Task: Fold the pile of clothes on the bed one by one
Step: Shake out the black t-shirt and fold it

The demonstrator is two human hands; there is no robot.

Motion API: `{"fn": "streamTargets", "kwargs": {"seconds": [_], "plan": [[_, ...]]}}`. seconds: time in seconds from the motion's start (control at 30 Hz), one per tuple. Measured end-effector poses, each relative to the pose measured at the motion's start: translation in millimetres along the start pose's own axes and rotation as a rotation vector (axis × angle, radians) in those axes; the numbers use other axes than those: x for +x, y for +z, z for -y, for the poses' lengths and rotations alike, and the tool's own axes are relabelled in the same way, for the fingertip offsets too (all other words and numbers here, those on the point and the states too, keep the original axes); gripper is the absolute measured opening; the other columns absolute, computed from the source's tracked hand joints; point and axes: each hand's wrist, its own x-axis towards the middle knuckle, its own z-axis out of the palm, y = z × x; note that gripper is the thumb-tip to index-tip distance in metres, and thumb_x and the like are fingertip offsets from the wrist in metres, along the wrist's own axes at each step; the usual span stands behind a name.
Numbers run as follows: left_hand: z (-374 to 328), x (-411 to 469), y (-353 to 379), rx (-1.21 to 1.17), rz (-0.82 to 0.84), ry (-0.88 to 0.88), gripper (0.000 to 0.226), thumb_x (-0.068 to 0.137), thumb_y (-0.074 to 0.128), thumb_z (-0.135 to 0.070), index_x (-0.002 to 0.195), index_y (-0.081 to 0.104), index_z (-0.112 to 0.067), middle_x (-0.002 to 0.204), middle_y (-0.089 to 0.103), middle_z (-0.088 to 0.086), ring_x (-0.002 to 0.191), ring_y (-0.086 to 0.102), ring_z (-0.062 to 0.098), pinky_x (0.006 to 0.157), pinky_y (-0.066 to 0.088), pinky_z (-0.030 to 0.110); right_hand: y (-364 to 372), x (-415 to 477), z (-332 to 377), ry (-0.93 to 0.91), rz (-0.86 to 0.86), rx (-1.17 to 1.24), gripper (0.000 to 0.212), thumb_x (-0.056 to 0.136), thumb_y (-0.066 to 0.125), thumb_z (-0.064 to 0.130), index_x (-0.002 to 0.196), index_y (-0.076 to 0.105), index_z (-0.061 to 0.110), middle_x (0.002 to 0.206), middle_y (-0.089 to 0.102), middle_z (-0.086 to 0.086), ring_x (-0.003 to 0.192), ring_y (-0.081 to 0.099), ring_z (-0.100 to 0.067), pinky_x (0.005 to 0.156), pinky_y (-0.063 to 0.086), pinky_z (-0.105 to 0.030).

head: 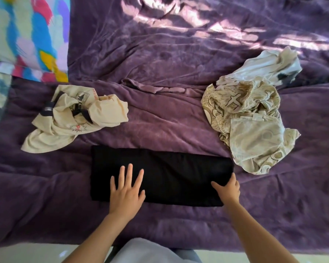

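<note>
Head view, looking down: a black garment [160,173], folded into a long band, was laid on the purple blanket [160,120] near the bed's front edge. The left hand [126,190] was pressed flat on it, fingers spread, seemingly to pin it. The right hand [228,188] was curled round its right end, thumb on top, likely for folding across. 2 crumpled heaps were seen unfolded: a cream shirt [74,114] left, patterned clothes [251,118] right.
</note>
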Motion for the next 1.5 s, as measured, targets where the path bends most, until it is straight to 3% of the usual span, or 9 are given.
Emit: {"fn": "streamTargets", "kwargs": {"seconds": [0.13,0.27,0.47,0.7,0.9,1.1,1.23,1.33,1.5], "plan": [[3,7,15,0.081,0.111,-0.032,0.078,0.047,0.089,-0.044,0.118,0.066,-0.019,0.127,0.057,0.022,0.115,0.055,0.044,0.079,0.048,0.062,-1,13,1,0.184,0.037,0.504,0.089,0.077,0.073,0.002,0.147,0.019,0.011,0.145,0.036,-0.015,0.127,0.044,-0.033,0.101,0.041,-0.041],[0,7,18,0.093,0.161,-0.107,0.064,0.096,0.034,-0.049,0.150,0.004,-0.030,0.157,-0.007,0.011,0.144,-0.007,0.033,0.114,0.007,0.052,-15,1,7,0.214,0.122,0.566,0.031,0.078,0.067,-0.006,0.107,0.057,-0.003,0.102,0.065,-0.020,0.078,0.062,-0.030,0.066,0.054,-0.035],[0,10,6,-0.066,0.218,-0.123,0.058,0.098,0.031,-0.048,0.150,0.011,-0.030,0.158,-0.005,0.006,0.145,-0.008,0.027,0.115,0.003,0.047,-21,-74,82,-0.209,0.088,0.432,0.009,0.079,0.067,0.001,0.086,0.064,0.006,0.075,0.065,-0.005,0.072,0.063,-0.021,0.068,0.052,-0.032],[46,7,-49,-2.027,-0.006,-0.617,0.048,0.097,0.030,-0.047,0.115,0.063,-0.017,0.096,0.072,0.004,0.085,0.069,0.013,0.085,0.046,0.030,81,-182,159,-0.668,0.695,-0.004,0.039,0.091,0.057,0.034,0.128,0.054,0.024,0.119,0.065,0.005,0.116,0.056,-0.010,0.108,0.035,-0.034],[68,11,-39,-1.607,-0.011,-0.692,0.052,0.086,0.062,-0.005,0.135,0.045,-0.011,0.123,0.060,0.011,0.099,0.061,0.020,0.085,0.049,0.031,94,-171,129,-0.559,0.485,0.056,0.031,0.098,0.045,0.024,0.124,0.059,0.017,0.124,0.059,0.003,0.118,0.052,-0.012,0.098,0.042,-0.024],[68,30,-54,-1.281,-0.405,-0.623,0.063,0.080,0.048,0.014,0.137,0.046,-0.012,0.135,0.052,0.007,0.124,0.049,0.023,0.102,0.038,0.029,94,-145,77,-0.863,0.243,-0.588,0.057,0.084,0.041,0.043,0.137,0.044,0.023,0.147,0.039,-0.002,0.131,0.042,-0.024,0.098,0.043,-0.039],[89,19,-52,-0.759,-0.388,-0.677,0.073,0.081,0.060,0.001,0.146,0.028,-0.013,0.144,0.038,0.017,0.128,0.038,0.038,0.099,0.037,0.049,116,-148,73,-1.080,0.318,-0.983,0.090,0.060,0.068,0.056,0.139,0.033,0.028,0.142,0.047,-0.010,0.124,0.051,-0.035,0.090,0.049,-0.044],[84,9,-30,-0.269,-0.430,-0.186,0.079,0.064,0.076,-0.014,0.135,0.043,-0.009,0.134,0.046,0.028,0.122,0.041,0.045,0.088,0.043,0.058,131,-150,81,-1.040,0.375,-1.037,0.109,0.040,0.089,0.048,0.137,0.043,0.031,0.138,0.050,-0.011,0.121,0.052,-0.039,0.091,0.045,-0.057],[80,7,1,0.041,0.109,0.122,0.100,0.031,0.083,-0.064,0.121,0.062,-0.027,0.135,0.052,0.011,0.116,0.054,0.039,0.079,0.051,0.054,145,-134,72,-0.974,0.321,-1.050,0.117,0.017,0.093,0.042,0.124,0.046,0.032,0.116,0.067,-0.005,0.105,0.064,-0.036,0.077,0.050,-0.058]]}}
